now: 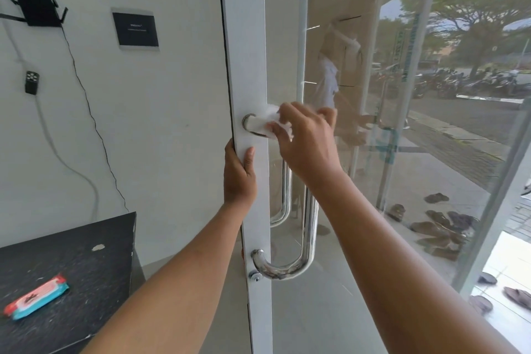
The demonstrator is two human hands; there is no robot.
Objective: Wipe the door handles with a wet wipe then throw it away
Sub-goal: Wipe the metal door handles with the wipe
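Note:
A chrome U-shaped pull handle (309,227) is fixed to the white frame (244,52) of a glass door. My right hand (304,141) presses a crumpled white wet wipe (274,121) around the handle's top end, where it meets the frame. My left hand (240,175) grips the edge of the door frame just below that joint, thumb on the front face. A second chrome handle (283,198) shows through the glass on the door's other side.
A black counter (86,282) stands at lower left with a red and blue wet wipe pack (36,297) on it. The white wall (161,123) carries a router, a dark plaque and cables. Several sandals (439,227) lie outside beyond the glass.

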